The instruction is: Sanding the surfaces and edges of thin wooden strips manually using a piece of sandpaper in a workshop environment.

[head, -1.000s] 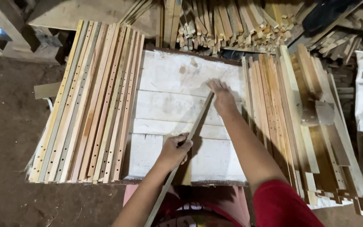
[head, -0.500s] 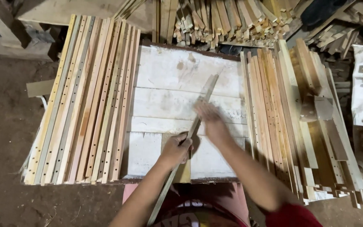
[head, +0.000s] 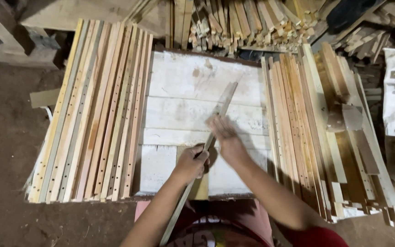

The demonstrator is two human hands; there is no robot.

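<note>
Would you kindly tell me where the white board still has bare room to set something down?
The white board is bare at its far end, between the left slats and right slats. Nearer, the wooden strip, left hand and right hand crowd it.

No packages, labels, signs or screens are showing anywhere in this view.
</note>
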